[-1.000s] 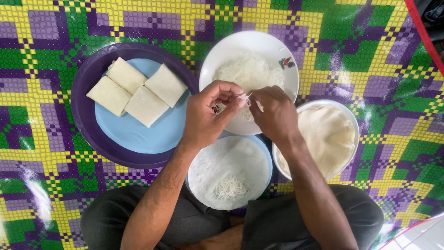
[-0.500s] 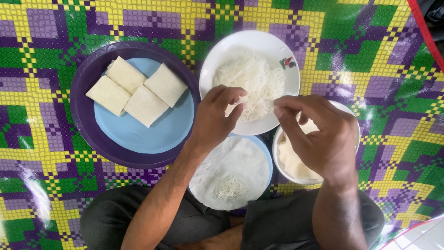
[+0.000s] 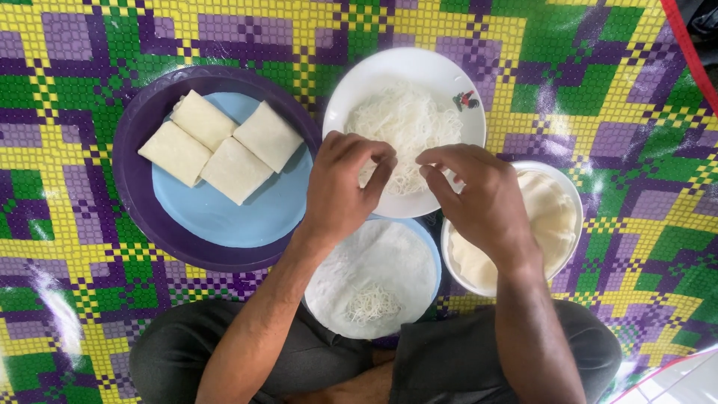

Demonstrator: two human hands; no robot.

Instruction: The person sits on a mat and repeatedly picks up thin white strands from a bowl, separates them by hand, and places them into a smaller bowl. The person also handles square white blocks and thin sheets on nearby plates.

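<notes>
A white plate [image 3: 441, 78] at top centre holds a heap of thin white noodles [image 3: 407, 123]. My left hand [image 3: 340, 187] and my right hand [image 3: 479, 198] hover over its near edge, fingertips pinched into the noodles. Below them a blue plate [image 3: 430, 247] carries a round white wrapper [image 3: 378, 273] with a small tuft of noodles [image 3: 372, 301] on it. To the right a white bowl [image 3: 572, 198] holds a stack of soft white wrappers [image 3: 550, 217]. On the left a light blue plate [image 3: 247, 217] in a purple tray [image 3: 142, 187] bears several folded white rolls [image 3: 224, 146].
Everything lies on a glossy woven mat [image 3: 75, 314] of yellow, green and purple checks. My crossed legs in dark trousers [image 3: 314, 359] fill the bottom of the view. A red edge [image 3: 692, 52] runs along the mat's top right.
My right hand swung out over the wrapper bowl and came back to the noodle plate. The left hand stayed at the noodles. Both hands now pinch at the heap.
</notes>
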